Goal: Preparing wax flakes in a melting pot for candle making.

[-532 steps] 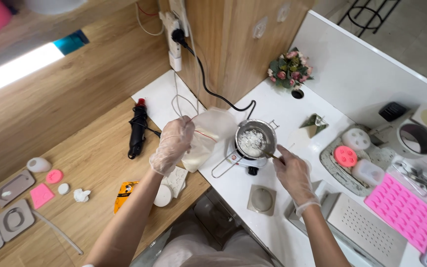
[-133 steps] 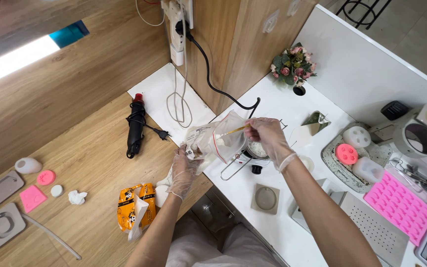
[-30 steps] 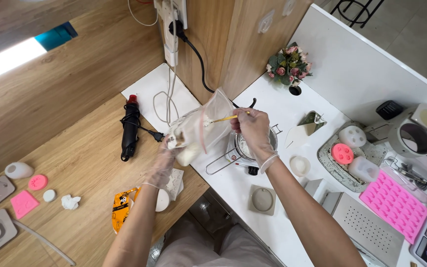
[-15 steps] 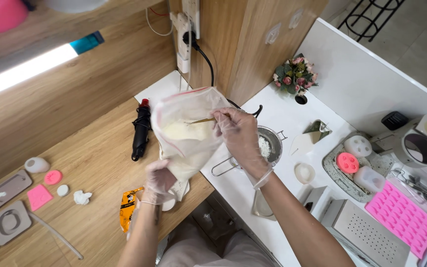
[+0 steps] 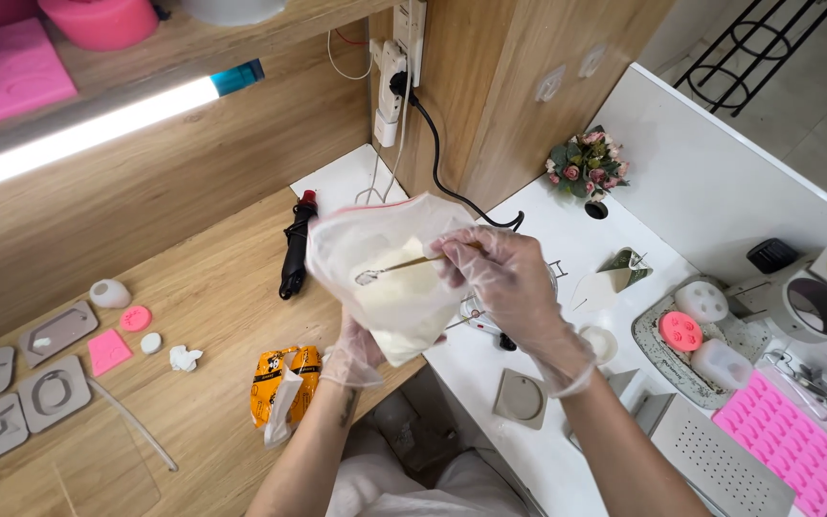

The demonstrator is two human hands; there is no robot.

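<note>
Carefully, over the wooden table's (image 5: 193, 316) right edge, my left hand (image 5: 354, 352) cups the clear plastic bag of white flakes (image 5: 385, 273) from below while my right hand (image 5: 504, 278) pinches a thin wooden-handled spoon (image 5: 399, 268) inside, best kept level.

Spoon (image 5: 390, 270) inside bag (image 5: 390, 287), heat gun (image 5: 296, 245) left of it, orange packet (image 5: 279, 393) below-left, mould tray (image 5: 785, 450) far right.

A clear plastic bag (image 5: 385, 278), partly filled with pale cream granules, is held upright with its mouth opened wide. A slim spoon (image 5: 404, 265) is inserted through the opening, bowl down-left inside.
</note>
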